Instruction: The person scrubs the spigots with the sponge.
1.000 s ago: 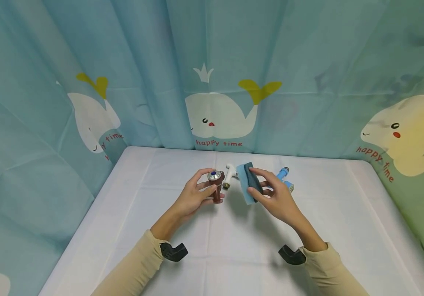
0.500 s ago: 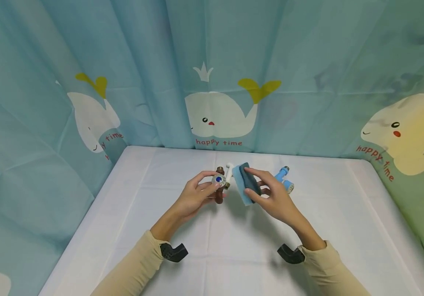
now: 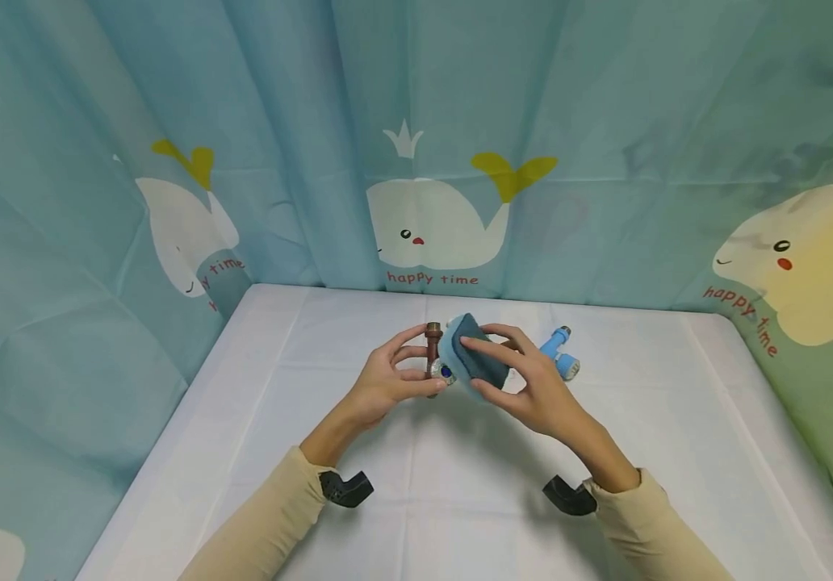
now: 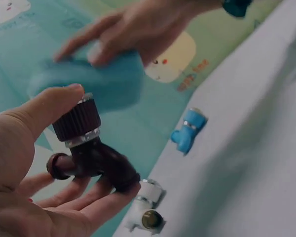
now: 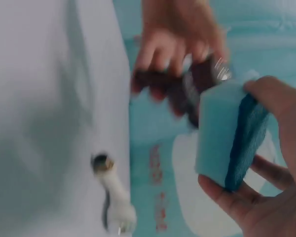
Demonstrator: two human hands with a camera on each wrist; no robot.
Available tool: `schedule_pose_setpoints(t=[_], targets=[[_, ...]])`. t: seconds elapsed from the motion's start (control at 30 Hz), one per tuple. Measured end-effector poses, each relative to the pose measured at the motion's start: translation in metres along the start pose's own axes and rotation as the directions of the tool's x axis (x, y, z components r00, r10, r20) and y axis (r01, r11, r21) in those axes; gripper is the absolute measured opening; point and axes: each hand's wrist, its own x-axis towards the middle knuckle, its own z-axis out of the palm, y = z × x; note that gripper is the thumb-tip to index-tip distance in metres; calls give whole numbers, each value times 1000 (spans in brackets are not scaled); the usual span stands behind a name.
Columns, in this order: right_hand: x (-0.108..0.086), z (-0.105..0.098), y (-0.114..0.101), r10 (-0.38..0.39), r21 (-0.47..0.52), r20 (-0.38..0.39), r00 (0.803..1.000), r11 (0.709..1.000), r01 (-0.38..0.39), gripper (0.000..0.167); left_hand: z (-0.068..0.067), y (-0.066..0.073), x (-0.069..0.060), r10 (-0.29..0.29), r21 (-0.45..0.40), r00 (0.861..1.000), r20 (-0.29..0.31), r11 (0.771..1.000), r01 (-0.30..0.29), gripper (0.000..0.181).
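My left hand grips a dark brown faucet, the thumb on its ribbed knob and the fingers under its body. The knob's silver face with a blue centre shows in the head view. Between the thumb and fingers of my right hand is a light blue sponge with a dark blue scouring layer. The sponge is right beside the faucet's knob; whether they touch I cannot tell. It is blurred in the left wrist view.
On the white-covered table lie a blue faucet, to the right of the hands, and a white faucet, mostly hidden behind the sponge in the head view. A whale-print curtain surrounds the table's back and sides.
The brown faucet has been turned in my left hand, its knob swinging down toward me. The sponge has moved left, up against the faucet, and tilted, now covering most of the white faucet.
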Motion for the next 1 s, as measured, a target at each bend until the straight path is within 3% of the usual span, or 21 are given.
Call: schedule_pose_setpoints(t=[0.13, 0.27, 0.43, 0.57, 0.77, 0.87, 1.0], targets=[[1, -2, -3, -42, -26, 46, 998, 999, 43, 58, 0, 0, 0, 28, 61, 999, -17, 998, -27, 90], [2, -2, -4, -60, -78, 17, 998, 995, 61, 59, 0, 0, 1, 52, 173, 998, -38, 984, -45, 90], [2, -1, -4, -105, -108, 32, 994, 988, 108, 59, 1, 2, 1, 71, 217, 997, -35, 974, -62, 91], [2, -3, -1, -57, -114, -1, 998, 992, 56, 59, 1, 3, 0, 54, 256, 998, -23, 966, -46, 92], [0, -6, -5, -43, -48, 78, 996, 998, 47, 56, -1, 4, -1, 86, 267, 996, 26, 959, -90, 92], [0, -6, -5, -47, -69, 45, 998, 996, 50, 58, -1, 5, -2, 104, 285, 994, 44, 952, -113, 93], [-1, -3, -7, -70, -53, 16, 997, 996, 71, 60, 0, 7, -2, 106, 230, 994, 35, 967, -111, 93]])
